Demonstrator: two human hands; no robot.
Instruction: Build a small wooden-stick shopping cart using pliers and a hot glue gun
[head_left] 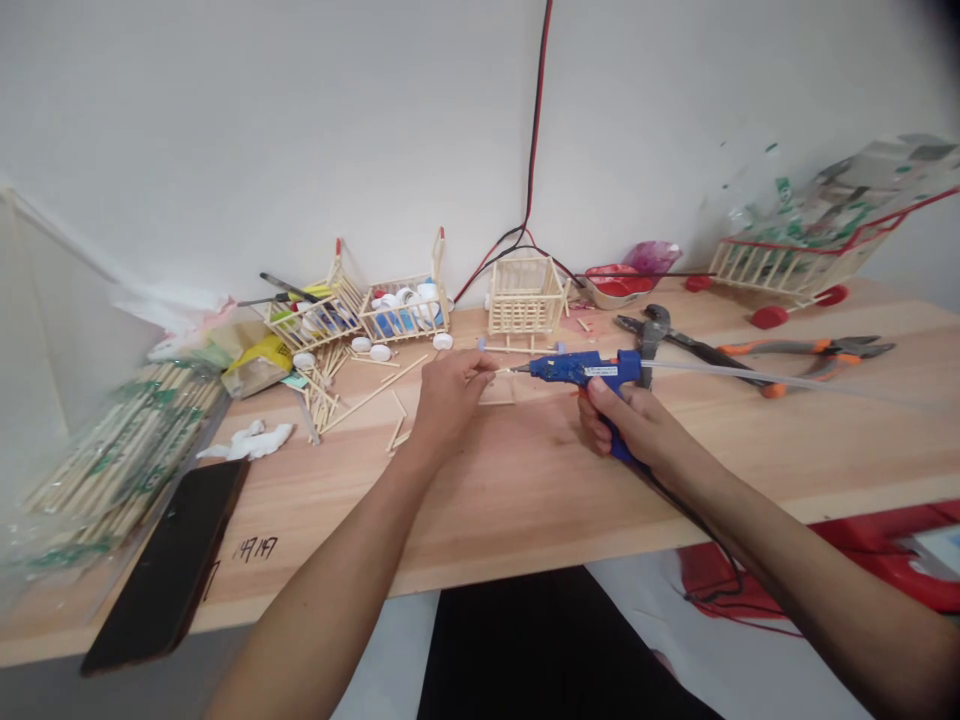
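My right hand (626,420) is wrapped round the handle of a blue glue gun (581,370). A clear glue stick juts out of the gun's back to the right. The nozzle points left at a short wooden stick (501,371) pinched in the fingers of my left hand (450,395). Both hands hover just above the wooden table (540,490), near its middle. A small frame of wooden sticks (496,392) lies on the table under the nozzle.
Behind the hands stand small stick-built baskets (525,292), one holding bottle caps (405,308). Loose sticks (352,385) lie at left, a bag of chopsticks (112,460) and a black phone (169,570) further left. Pliers (817,355) and a stick cart (780,270) sit at right.
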